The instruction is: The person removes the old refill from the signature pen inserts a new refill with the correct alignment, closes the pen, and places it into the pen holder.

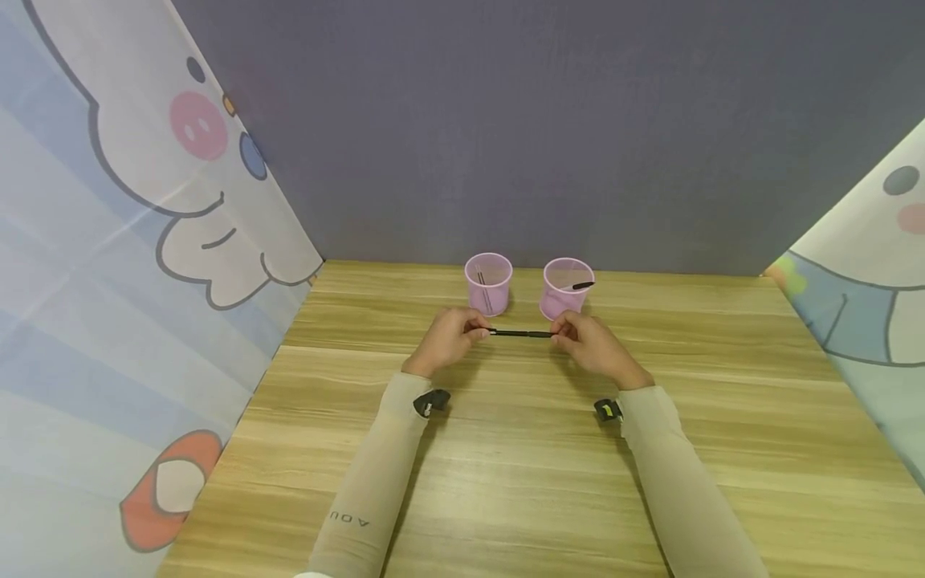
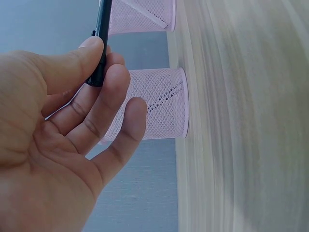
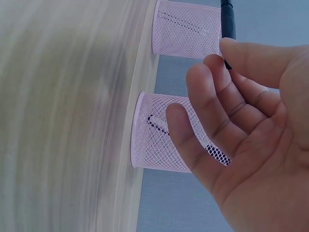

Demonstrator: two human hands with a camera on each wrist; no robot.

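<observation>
A slim black pen (image 1: 519, 333) is held level between both hands, in front of two pink mesh pen cups. My left hand (image 1: 450, 339) pinches its left end between thumb and fingers, and my right hand (image 1: 594, 347) pinches the right end the same way. In the left wrist view the pen (image 2: 103, 34) passes under the thumb tip, the other fingers loosely bent. The left cup (image 1: 489, 289) has thin dark sticks leaning inside. Inside the right cup (image 1: 564, 301) leans a pen with a black end (image 1: 582, 285) above the rim.
The cups stand side by side at the back of the wood-grain table (image 1: 520, 474), close to a grey upright panel (image 1: 549, 136). Cartoon-printed curtains (image 1: 87, 305) hang on the left and right sides. Each wrist wears a small dark camera mount (image 1: 431, 402).
</observation>
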